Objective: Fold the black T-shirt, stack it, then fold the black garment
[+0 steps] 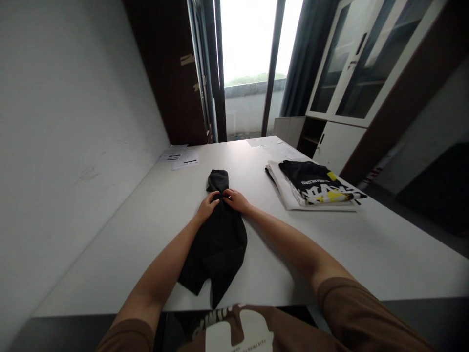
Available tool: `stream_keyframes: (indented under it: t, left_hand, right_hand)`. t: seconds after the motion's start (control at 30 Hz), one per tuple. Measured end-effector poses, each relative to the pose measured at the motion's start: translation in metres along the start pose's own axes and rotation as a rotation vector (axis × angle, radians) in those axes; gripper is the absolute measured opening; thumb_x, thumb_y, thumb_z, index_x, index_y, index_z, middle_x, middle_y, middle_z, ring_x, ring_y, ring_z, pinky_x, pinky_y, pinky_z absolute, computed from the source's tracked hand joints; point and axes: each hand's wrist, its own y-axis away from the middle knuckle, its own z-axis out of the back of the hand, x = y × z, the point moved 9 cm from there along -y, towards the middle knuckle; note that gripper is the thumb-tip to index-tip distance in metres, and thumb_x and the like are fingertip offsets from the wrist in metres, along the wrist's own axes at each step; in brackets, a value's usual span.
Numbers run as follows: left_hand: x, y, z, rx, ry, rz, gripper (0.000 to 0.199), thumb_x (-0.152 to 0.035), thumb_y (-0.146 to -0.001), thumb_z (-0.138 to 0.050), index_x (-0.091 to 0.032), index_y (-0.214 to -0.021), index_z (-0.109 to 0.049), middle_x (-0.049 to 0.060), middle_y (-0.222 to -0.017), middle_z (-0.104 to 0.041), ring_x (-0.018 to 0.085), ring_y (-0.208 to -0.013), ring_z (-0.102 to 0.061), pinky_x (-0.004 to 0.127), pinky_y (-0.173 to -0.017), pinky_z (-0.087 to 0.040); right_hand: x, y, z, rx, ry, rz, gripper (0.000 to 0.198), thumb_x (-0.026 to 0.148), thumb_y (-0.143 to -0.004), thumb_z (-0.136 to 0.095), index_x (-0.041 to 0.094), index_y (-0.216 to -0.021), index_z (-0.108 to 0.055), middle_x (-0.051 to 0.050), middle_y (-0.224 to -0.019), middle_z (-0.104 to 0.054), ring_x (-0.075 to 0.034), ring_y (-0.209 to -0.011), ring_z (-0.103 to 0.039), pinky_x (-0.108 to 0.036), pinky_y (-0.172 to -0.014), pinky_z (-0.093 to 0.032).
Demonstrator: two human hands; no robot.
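Pinching the black garment (223,237) near its twelve-o'clock end, my left hand (207,206) and right hand (236,200) nearly meet. It lies on the white table (330,244), centre to six o'clock; I judge uneven tugging could crease it.

The location appears to be an office-type room. Indicators are a white cabinet (352,73) with glazed upper doors and printed sheets (183,156) at the far left corner of the counter (146,230). Beyond the far edge, a dark curtain (305,58) hangs beside a tall window (247,49).
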Motion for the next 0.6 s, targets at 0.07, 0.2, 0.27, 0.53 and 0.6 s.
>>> stream_keyframes:
  t: [0.07,0.2,0.27,0.53,0.6]
  left_hand:
    - [-0.0008,0.0004,-0.0003,0.001,-0.005,0.0,0.047,-0.029,-0.092,-0.073,-0.023,-0.138,-0.074,0.01,-0.152,-0.072,0.033,-0.154,-0.059,0.052,-0.138,-0.038]
    - [-0.002,0.0011,-0.0002,-0.004,-0.018,0.01,0.046,-0.029,-0.091,-0.074,-0.024,-0.137,-0.075,0.009,-0.15,-0.073,0.033,-0.153,-0.06,0.052,-0.138,-0.038]
    - [-0.0025,0.001,0.0,-0.008,-0.026,0.012,0.046,-0.028,-0.091,-0.074,-0.024,-0.137,-0.076,0.009,-0.15,-0.074,0.033,-0.152,-0.061,0.053,-0.138,-0.038]
    - [0.0005,-0.0018,-0.0002,-0.011,-0.035,0.009,0.046,-0.028,-0.089,-0.075,-0.024,-0.135,-0.077,0.008,-0.149,-0.074,0.033,-0.152,-0.06,0.054,-0.139,-0.037]
    - [0.0007,-0.0019,-0.0007,-0.004,-0.035,0.004,0.047,-0.028,-0.089,-0.075,-0.023,-0.135,-0.076,0.009,-0.15,-0.074,0.034,-0.152,-0.06,0.055,-0.139,-0.037]
  right_hand:
    - [0.0001,0.0002,0.0003,0.0,-0.011,-0.004,0.014,0.018,-0.098,-0.072,0.025,-0.11,-0.073,-0.005,-0.111,-0.075,-0.021,-0.097,-0.07,-0.034,-0.092,-0.055]
    - [-0.0008,0.0009,0.0002,0.0,-0.019,-0.007,0.015,0.018,-0.098,-0.072,0.026,-0.111,-0.073,-0.005,-0.112,-0.075,-0.022,-0.099,-0.07,-0.034,-0.092,-0.056]
    - [-0.0011,0.0009,0.0002,-0.001,-0.016,-0.007,0.015,0.018,-0.098,-0.072,0.026,-0.111,-0.073,-0.004,-0.112,-0.075,-0.021,-0.099,-0.07,-0.034,-0.092,-0.056]
    - [-0.002,-0.0007,-0.0015,0.016,0.008,-0.014,0.017,0.018,-0.098,-0.073,0.025,-0.113,-0.074,-0.005,-0.113,-0.075,-0.022,-0.098,-0.07,-0.034,-0.092,-0.055]
    - [-0.0024,-0.0009,-0.0016,0.015,0.008,-0.008,0.017,0.018,-0.098,-0.072,0.024,-0.113,-0.073,-0.006,-0.113,-0.075,-0.022,-0.099,-0.07,-0.034,-0.093,-0.054]
